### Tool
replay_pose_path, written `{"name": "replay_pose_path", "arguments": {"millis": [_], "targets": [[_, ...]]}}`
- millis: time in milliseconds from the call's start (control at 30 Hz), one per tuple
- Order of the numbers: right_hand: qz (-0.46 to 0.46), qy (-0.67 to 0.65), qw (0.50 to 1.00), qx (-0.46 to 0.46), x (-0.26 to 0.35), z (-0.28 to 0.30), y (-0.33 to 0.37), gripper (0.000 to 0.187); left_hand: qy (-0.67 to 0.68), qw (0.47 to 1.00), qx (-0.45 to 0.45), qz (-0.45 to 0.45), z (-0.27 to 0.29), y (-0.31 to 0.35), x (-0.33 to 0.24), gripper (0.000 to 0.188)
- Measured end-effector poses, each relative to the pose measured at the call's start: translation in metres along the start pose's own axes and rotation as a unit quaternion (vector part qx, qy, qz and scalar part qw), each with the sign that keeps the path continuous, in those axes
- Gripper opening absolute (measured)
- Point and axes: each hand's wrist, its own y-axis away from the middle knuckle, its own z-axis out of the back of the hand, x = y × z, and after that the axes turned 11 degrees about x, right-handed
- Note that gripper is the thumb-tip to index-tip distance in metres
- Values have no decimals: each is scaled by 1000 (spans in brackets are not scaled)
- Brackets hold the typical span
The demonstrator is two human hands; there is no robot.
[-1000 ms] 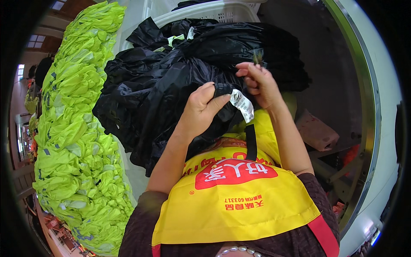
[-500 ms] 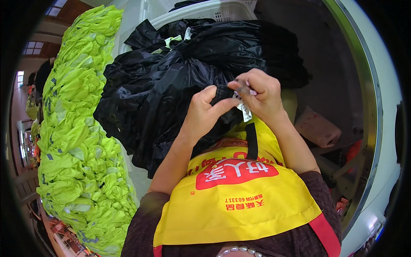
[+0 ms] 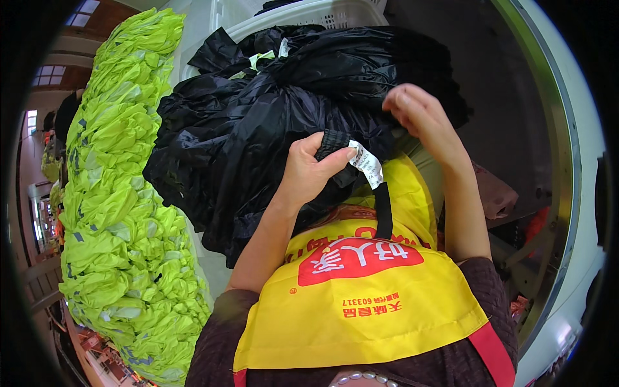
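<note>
My left hand pinches the gathered elastic edge of a black garment between thumb and fingers. From that edge a white printed label sticks out to the right, beside my thumb tip. The rest of the shiny black fabric spreads in a bunched heap to the left and beyond. Apart from the label, my right hand is raised over the heap's right side. Its fingers are curled together and slightly blurred; what they hold, if anything, is hidden.
A long heap of crumpled lime-green garments runs down the left. Behind the black fabric stands a white plastic basket. A curved metal-edged table borders the right, with a brownish package low beside my right forearm. A yellow apron covers my front.
My right hand has let go of the label and moved up and to the right. The label now hangs free, more fully in view. My left hand keeps its pinch on the garment.
</note>
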Motion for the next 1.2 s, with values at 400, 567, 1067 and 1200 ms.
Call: {"name": "replay_pose_path", "arguments": {"millis": [400,567,1067,1200], "targets": [[-6,23,995,100,-42,-23,28,28,-15,1000,9,-12,-1,2,5,8],[1,8,995,98,-43,-30,27,26,-68,997,12,-38,-5,1,8,9],[-13,72,996,55,-26,-33,31,27,-87,995,-12,-54,-13,1,6,11],[11,106,993,53,-28,-34,27,26,-85,995,-8,-54,-14,1,8,12]]}}
